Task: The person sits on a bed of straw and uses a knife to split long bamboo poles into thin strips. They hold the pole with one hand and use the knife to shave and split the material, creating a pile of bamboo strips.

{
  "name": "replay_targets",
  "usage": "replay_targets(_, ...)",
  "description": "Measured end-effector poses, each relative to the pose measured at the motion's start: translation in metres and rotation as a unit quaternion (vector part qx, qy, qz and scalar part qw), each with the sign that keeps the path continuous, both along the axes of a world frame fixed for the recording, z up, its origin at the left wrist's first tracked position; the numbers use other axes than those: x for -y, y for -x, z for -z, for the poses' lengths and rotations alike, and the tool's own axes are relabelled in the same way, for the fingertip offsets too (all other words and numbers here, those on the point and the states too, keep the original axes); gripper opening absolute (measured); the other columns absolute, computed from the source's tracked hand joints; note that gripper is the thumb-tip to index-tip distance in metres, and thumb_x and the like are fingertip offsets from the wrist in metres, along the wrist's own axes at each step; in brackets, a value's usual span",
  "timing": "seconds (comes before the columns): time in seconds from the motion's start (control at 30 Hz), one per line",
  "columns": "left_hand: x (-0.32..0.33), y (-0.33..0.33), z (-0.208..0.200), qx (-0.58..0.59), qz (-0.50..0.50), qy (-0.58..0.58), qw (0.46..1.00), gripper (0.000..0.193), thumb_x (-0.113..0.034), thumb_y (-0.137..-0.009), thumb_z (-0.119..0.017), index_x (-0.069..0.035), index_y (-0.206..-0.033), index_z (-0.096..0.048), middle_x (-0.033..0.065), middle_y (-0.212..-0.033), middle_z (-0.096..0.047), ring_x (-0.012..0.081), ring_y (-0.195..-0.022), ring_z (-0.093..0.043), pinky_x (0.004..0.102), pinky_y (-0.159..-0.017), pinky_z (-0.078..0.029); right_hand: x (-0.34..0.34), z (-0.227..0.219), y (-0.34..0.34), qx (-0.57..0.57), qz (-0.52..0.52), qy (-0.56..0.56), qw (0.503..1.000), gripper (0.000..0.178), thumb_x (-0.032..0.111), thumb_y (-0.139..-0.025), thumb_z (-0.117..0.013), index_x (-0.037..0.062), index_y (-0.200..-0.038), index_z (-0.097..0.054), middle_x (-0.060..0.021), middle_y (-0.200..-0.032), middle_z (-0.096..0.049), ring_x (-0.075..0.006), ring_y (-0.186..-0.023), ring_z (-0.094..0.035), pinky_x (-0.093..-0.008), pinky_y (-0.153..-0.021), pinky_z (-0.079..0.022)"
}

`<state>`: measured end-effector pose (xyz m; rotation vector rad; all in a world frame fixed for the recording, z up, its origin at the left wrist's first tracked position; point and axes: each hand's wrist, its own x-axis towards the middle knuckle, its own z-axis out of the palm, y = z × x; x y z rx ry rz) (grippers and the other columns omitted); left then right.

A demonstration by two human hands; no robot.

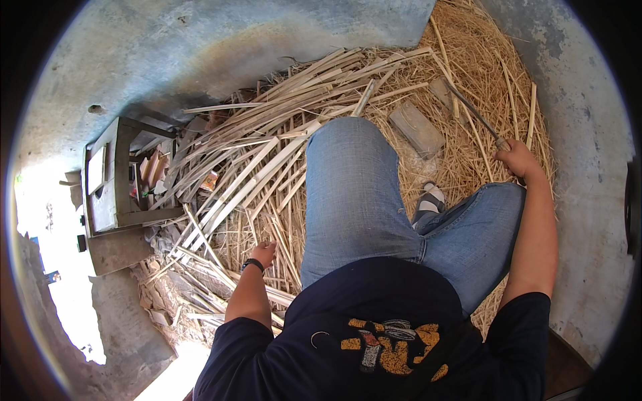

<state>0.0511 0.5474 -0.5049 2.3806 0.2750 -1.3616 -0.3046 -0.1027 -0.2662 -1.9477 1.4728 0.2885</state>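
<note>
My right hand (519,161), closed, grips the handle of a long, thin, dark-bladed tool (476,115) at the right, over my bent knee. The blade curves slightly and points away to the far left, above the straw; whether it is a sickle or a knife I cannot tell. On the left, my left hand (263,254), a dark band at its wrist, hangs low over pale split strips (251,174) of wood or bamboo. Its fingers look curled in; one thin strip ends close to them, but what they hold is too small to make out.
Loose straw (468,40) covers the floor at the far right. A grey brick (416,129) lies beyond my sandalled foot (430,198). At the left a wooden frame (124,174) stands against the weathered wall (200,47), near rubble and a bright opening.
</note>
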Motion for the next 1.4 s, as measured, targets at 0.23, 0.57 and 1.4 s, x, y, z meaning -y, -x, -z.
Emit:
replay_targets(0.23, 0.007, -0.007, 0.006, -0.012, 0.045, 0.009, 0.999, 0.045, -0.045, -0.095, -0.063, -0.009, -0.122, -0.059, 0.0035, -0.100, -0.066, 0.0158, -0.081, -0.068, 0.0338, -0.062, -0.055, -0.001, -0.001, 0.000, 0.001, 0.006, -0.009, 1.000, 0.033, 0.023, -0.083, -0.072, -0.0016, -0.102, -0.062, -0.0071, -0.068, -0.059, -0.0151, -0.053, -0.056, -0.0317, -0.047, -0.045)
replay_targets(0.57, 0.006, -0.033, 0.045, 0.134, 0.171, -0.001, 0.976, 0.062, -0.043, -0.090, -0.068, 0.001, -0.132, -0.054, 0.0209, -0.110, -0.070, 0.0287, -0.093, -0.069, 0.0392, -0.083, -0.055, -0.004, -0.004, -0.006, -0.003, 0.005, -0.015, 1.000, 0.030, 0.022, -0.084, -0.072, -0.0005, -0.101, -0.061, -0.0061, -0.071, -0.059, -0.0139, -0.056, -0.056, -0.0308, -0.048, -0.045)
replay_targets(1.4, 0.207, -0.109, 0.009, 0.253, 0.311, -0.051, 0.914, 0.064, -0.040, -0.089, -0.068, -0.017, -0.144, -0.048, 0.0134, -0.151, -0.041, 0.0351, -0.138, -0.043, 0.0490, -0.111, -0.041, -0.014, -0.017, -0.046, -0.029, 0.032, -0.023, 0.999, 0.032, 0.023, -0.083, -0.073, 0.0016, -0.098, -0.055, -0.0037, -0.069, -0.054, -0.0132, -0.055, -0.052, -0.0306, -0.048, -0.043)
